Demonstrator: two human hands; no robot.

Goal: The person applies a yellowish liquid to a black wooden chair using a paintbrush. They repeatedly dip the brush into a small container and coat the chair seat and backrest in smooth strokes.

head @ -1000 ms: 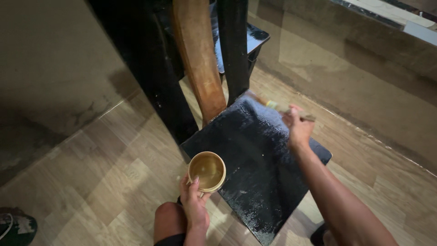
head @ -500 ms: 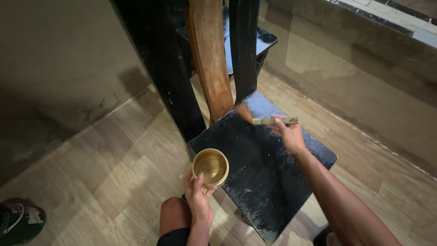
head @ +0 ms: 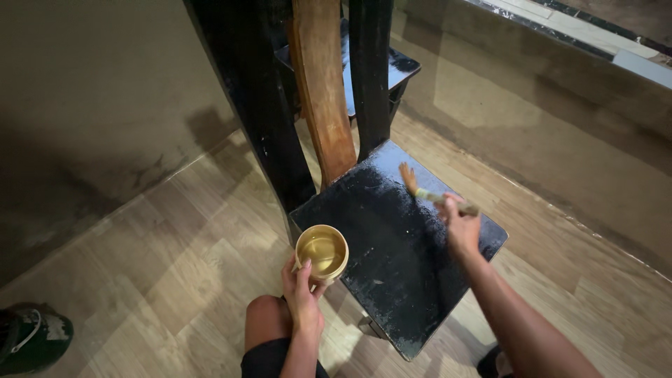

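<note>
A black wooden chair stands before me, its glossy black seat [head: 392,245] wet in patches. My right hand [head: 460,227] grips a paintbrush [head: 427,194] whose bristles touch the far part of the seat. My left hand [head: 301,294] holds a small round tin [head: 321,252] of yellowish liquid at the seat's near left corner. The chair back has two black uprights and one bare brown slat [head: 323,91] between them.
A second black seat [head: 399,66] stands behind the chair back. The floor [head: 175,266] is light wood-pattern laminate. A grey wall runs along the left, a low wall on the right. A dark shoe [head: 28,336] lies at the lower left. My knee [head: 266,329] is under the tin.
The brush has swept from the seat's back edge near the brown slat to the right and nearer, with my right hand. The tin has stayed at the seat's corner.
</note>
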